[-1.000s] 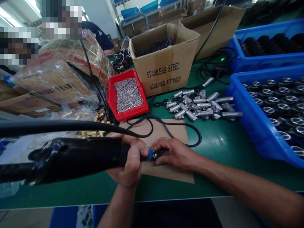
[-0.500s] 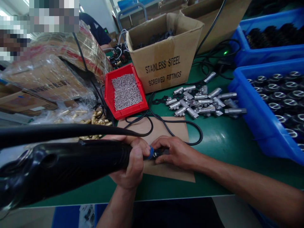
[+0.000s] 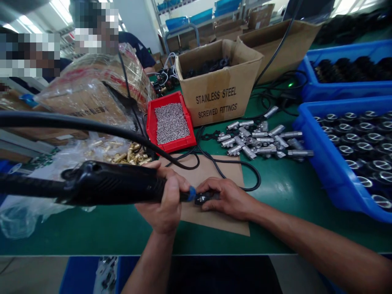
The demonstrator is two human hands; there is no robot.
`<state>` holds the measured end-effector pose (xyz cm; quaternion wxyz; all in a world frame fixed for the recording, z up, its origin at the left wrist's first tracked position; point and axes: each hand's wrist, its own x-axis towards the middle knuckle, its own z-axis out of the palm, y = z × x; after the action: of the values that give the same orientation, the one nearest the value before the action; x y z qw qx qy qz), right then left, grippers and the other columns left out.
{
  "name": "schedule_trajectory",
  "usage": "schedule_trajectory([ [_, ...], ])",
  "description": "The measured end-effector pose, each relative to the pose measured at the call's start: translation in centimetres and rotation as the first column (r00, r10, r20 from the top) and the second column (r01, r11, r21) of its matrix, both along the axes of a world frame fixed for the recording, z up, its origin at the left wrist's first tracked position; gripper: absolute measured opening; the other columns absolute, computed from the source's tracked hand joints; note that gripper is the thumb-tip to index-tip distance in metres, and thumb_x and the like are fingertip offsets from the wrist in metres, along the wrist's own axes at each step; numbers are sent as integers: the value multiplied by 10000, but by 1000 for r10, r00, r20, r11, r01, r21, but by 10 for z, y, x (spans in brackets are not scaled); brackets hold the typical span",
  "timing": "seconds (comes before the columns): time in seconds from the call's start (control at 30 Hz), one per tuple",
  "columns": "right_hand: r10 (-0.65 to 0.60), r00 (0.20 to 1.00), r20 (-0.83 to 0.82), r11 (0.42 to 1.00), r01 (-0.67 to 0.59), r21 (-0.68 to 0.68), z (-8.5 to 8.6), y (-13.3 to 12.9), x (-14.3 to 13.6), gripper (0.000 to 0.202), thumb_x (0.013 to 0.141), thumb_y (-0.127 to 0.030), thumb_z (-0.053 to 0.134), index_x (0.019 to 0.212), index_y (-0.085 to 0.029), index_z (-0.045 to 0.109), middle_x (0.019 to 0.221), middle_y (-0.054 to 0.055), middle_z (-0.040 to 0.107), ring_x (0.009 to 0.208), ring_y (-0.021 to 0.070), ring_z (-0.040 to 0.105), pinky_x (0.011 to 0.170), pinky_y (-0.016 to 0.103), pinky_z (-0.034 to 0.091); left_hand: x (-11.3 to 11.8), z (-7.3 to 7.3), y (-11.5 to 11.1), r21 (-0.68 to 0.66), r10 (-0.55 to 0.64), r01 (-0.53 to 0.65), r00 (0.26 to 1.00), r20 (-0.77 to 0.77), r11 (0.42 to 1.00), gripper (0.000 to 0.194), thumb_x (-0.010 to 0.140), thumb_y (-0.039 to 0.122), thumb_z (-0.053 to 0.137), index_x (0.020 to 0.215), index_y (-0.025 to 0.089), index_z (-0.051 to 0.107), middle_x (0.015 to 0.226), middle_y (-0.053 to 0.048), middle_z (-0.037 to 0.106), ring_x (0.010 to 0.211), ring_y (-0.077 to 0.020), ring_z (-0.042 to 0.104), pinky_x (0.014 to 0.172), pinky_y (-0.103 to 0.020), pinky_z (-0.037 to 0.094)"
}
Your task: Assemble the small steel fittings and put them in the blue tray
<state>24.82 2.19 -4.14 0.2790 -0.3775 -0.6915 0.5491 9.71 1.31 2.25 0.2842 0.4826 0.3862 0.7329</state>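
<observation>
Tool (image 3: pixel 119 183), lying left-to-right in closed left hand (image 3: pixel 165 204), blue end (image 3: pixel 192 193) just left of dark part (image 3: pixel 202 198) pinched in right hand (image 3: pixel 225 198).

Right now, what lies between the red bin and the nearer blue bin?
The head view shows black cables, small dark parts and a heap of metal fittings.

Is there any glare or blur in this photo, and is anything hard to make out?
Head view: a soft glare on the green tabletop, beyond the right forearm; head view: ceiling lights look washed-out white at upper left; head view: the dark part in the right hand is too small and dim for fine detail.
</observation>
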Motion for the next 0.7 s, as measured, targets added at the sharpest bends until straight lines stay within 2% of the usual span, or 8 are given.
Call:
schedule_trajectory([
  [0.1, 16, 1000, -15, 998, -15, 64, 1, -1, 1, 354, 737, -247, 774, 1069, -193, 666, 1045, 49, 686, 909, 185, 637, 830, 320, 502, -12, 12, -1, -28, 52, -52, 998, 20, 998, 333, 787, 97, 600, 1105, 182, 547, 616, 67, 543, 478, -102, 530, 502, -266, 516],
  [0.2, 47, 998, -29, 977, -40, 208, 1, -1, 1, 349, 752, -205, 746, 1093, -199, 673, 1070, 55, 682, 996, 194, 619, 916, 339, 475, -25, 10, -7, -229, 52, -46, 999, 18, 972, 387, 785, 142, 646, 1149, 181, 522, 611, 68, 555, 470, -107, 541, 499, -256, 512],
  [0.27, 75, 996, -40, 960, -61, 274, 1, -2, 0, 290, 777, -179, 707, 1066, -197, 699, 1048, 59, 687, 1023, 191, 612, 945, 339, 460, -33, -1, -14, -413, 13, 0, 999, 29, 911, 459, 766, 181, 689, 1178, 183, 488, 638, 64, 567, 474, -112, 554, 482, -243, 502],
  [0.33, 66, 997, -45, 956, -50, 291, 0, -3, -2, 255, 786, -162, 683, 1036, -194, 725, 1034, 67, 687, 1010, 188, 616, 928, 335, 467, -38, -15, -23, -565, -49, 67, 998, 46, 822, 507, 751, 214, 715, 1189, 191, 460, 675, 59, 574, 484, -114, 565, 473, -234, 499],
  [0.43, -6, 999, -44, 971, 16, 238, -2, -5, -7, 229, 756, -136, 688, 966, -191, 759, 1015, 77, 680, 978, 194, 626, 888, 336, 480, -41, -34, -36, -683, -139, 178, 984, 112, 708, 468, 761, 243, 704, 1152, 198, 453, 726, 52, 569, 513, -115, 576, 482, -242, 518],
  [0.5, -54, 997, -56, 984, 63, 169, -2, -6, -11, 202, 735, -123, 697, 911, -187, 772, 996, 77, 679, 970, 197, 631, 880, 333, 482, -41, -42, -42, -723, -184, 231, 972, 144, 651, 409, 765, 255, 692, 1099, 193, 464, 768, 36, 578, 565, -130, 600, 501, -261, 540],
  [0.6, -95, 993, -62, 993, 100, 69, 0, -6, -15, 121, 734, -128, 697, 812, -179, 773, 951, 71, 681, 941, 197, 640, 859, 326, 484, -39, -47, -44, -781, -274, 240, 957, 91, 577, 313, 769, 270, 670, 995, 166, 481, 739, 10, 603, 561, -148, 612, 503, -274, 544],
  [0.7, -94, 994, -52, 995, 95, 11, 2, -5, -17, 82, 769, -164, 680, 766, -175, 761, 895, 63, 684, 902, 197, 642, 832, 327, 481, -35, -45, -41, -810, -346, 229, 937, 34, 540, 282, 775, 260, 636, 979, 156, 471, 655, 7, 610, 509, -157, 605, 491, -275, 534],
])
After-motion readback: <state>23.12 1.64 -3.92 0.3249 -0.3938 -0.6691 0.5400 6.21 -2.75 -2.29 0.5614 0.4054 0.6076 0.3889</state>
